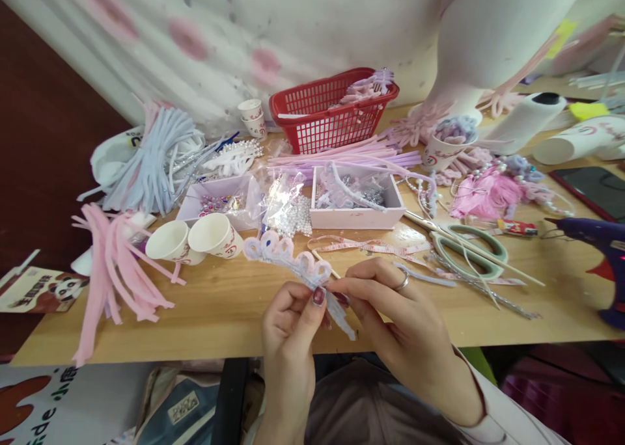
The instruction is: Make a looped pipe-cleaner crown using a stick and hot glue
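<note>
The head view has the strip (293,266) at the centre of the frame, its long axis slanting from the looped end at upper left to the loose ends at lower right. The left hand (293,331) pinches it between thumb and fingers; the right hand (405,321), wearing a ring (403,280), grips it just beside that thumb. Both are above the front edge of the wooden desk (219,315), before a white curtain (312,35) with pink spots. The strip is pale blue and fuzzy, with pink-and-white curls along one side. Beyond it lie white boxes (359,218) and a red basket (332,129); pink stems (114,263) and paper cups (211,235) are at left, green tape (466,253) and a glue gun (598,237) at right.
</note>
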The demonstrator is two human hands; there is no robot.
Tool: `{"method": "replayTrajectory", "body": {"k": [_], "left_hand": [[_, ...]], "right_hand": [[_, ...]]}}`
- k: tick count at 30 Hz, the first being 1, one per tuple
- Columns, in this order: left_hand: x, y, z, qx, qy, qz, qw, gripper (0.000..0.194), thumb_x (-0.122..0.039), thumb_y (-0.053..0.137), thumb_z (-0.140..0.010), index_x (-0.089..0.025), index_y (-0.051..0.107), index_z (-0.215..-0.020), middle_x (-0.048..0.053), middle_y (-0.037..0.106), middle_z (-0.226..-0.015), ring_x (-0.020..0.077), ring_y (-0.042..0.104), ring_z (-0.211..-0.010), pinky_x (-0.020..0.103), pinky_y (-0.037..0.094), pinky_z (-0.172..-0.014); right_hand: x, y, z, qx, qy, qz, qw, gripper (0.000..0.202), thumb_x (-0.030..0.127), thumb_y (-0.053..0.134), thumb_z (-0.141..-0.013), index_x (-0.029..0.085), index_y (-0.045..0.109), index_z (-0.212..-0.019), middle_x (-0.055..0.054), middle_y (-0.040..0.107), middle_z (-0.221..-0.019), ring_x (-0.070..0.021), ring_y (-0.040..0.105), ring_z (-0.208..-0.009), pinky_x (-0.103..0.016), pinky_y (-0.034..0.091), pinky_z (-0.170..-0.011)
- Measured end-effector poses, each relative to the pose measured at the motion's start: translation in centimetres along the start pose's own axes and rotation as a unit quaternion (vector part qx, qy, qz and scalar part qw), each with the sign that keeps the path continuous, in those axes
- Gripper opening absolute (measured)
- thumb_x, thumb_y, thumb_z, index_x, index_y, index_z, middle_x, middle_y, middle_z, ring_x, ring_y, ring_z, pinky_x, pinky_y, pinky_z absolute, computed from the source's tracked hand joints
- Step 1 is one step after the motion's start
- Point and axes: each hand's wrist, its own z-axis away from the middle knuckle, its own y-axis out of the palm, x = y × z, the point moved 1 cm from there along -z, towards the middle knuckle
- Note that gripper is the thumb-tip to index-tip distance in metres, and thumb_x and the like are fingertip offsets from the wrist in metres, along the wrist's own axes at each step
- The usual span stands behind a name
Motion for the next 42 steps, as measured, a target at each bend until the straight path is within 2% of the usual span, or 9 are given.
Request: {"method": "replayTrajectory", "body": {"k": [8,12,19,22,25,29,34,37,42], "left_hand": [[0.1,0.3,0.1,0.007,-0.021,0.022,1.0,0.024,-0.033,0.09,-0.067,-0.017,0.074,-0.074,0.002,0.071,-0.07,0.0101,0.055,-0.06,0.018,0.042,-0.057],[0.3,0.4,0.0,0.028,-0.042,0.039,0.998,0.021,-0.032,0.088,-0.07,-0.017,0.076,-0.078,0.002,0.073,-0.072,0.0085,0.053,-0.055,0.018,0.039,-0.053],[0.1,0.7,-0.1,0.011,-0.053,0.072,0.996,0.022,-0.032,0.09,-0.067,-0.018,0.076,-0.078,0.0,0.072,-0.07,0.0091,0.059,-0.06,0.017,0.045,-0.056],[0.2,0.3,-0.3,0.026,-0.053,0.059,0.996,0.025,-0.035,0.089,-0.067,-0.018,0.076,-0.08,0.0,0.071,-0.07,0.0098,0.06,-0.061,0.017,0.046,-0.056],[0.2,0.0,-0.5,0.023,-0.053,0.05,0.997,0.026,-0.036,0.088,-0.067,-0.017,0.075,-0.078,0.0,0.069,-0.07,0.0094,0.059,-0.058,0.017,0.044,-0.053],[0.2,0.3,-0.3,0.0,-0.057,0.033,0.998,0.021,-0.03,0.088,-0.066,-0.017,0.076,-0.076,-0.001,0.065,-0.064,0.0075,0.054,-0.055,0.016,0.04,-0.052],[0.3,1.0,0.0,0.019,-0.039,0.015,0.999,0.016,-0.028,0.086,-0.066,-0.017,0.078,-0.075,0.002,0.069,-0.065,0.0117,0.061,-0.063,0.02,0.046,-0.062],[0.6,0.8,0.1,0.026,-0.02,-0.022,0.999,0.015,-0.029,0.085,-0.069,-0.017,0.078,-0.075,0.0,0.067,-0.063,0.0115,0.059,-0.063,0.019,0.045,-0.062],[1.0,0.6,0.2,0.008,0.02,-0.055,0.998,0.018,-0.032,0.085,-0.072,-0.016,0.077,-0.078,0.001,0.068,-0.064,0.0102,0.056,-0.059,0.019,0.042,-0.058]], "right_hand": [[-0.2,-0.1,-0.1,-0.011,0.029,-0.054,0.998,0.036,-0.002,0.053,-0.091,0.024,0.07,-0.109,-0.004,0.062,-0.091,-0.0155,0.064,-0.086,-0.025,0.057,-0.071],[-0.3,-0.2,0.0,-0.015,0.008,-0.021,1.0,0.036,-0.003,0.052,-0.09,0.021,0.07,-0.11,-0.004,0.062,-0.091,-0.0144,0.064,-0.086,-0.024,0.056,-0.074],[-0.2,-0.3,0.2,-0.001,0.008,-0.013,1.0,0.039,-0.003,0.052,-0.091,0.024,0.069,-0.113,-0.005,0.063,-0.093,-0.0155,0.065,-0.087,-0.027,0.058,-0.073],[0.1,-0.7,0.0,0.026,0.039,-0.067,0.997,0.034,0.003,0.055,-0.093,0.025,0.071,-0.113,-0.005,0.066,-0.095,-0.0173,0.066,-0.088,-0.029,0.057,-0.074],[0.2,-1.3,-0.4,0.048,0.113,-0.143,0.982,0.016,0.015,0.063,-0.093,0.024,0.075,-0.1,-0.005,0.069,-0.092,-0.0181,0.067,-0.087,-0.03,0.056,-0.075],[-0.5,-1.7,-0.8,-0.012,0.196,-0.146,0.97,0.006,0.024,0.069,-0.091,0.023,0.073,-0.087,-0.002,0.069,-0.084,-0.0171,0.065,-0.083,-0.031,0.052,-0.08],[-1.0,-1.2,-0.8,0.016,0.241,-0.185,0.953,0.009,0.031,0.073,-0.089,0.023,0.076,-0.086,-0.002,0.072,-0.082,-0.0159,0.066,-0.08,-0.028,0.052,-0.074],[-0.7,-1.2,-0.8,0.023,0.258,-0.196,0.946,0.016,0.034,0.074,-0.089,0.021,0.076,-0.08,-0.001,0.071,-0.076,-0.0141,0.064,-0.073,-0.025,0.051,-0.069],[-0.4,-1.5,-0.5,0.03,0.258,-0.199,0.945,0.011,0.032,0.072,-0.091,0.024,0.078,-0.088,-0.001,0.073,-0.081,-0.0141,0.066,-0.077,-0.023,0.051,-0.07]]}}
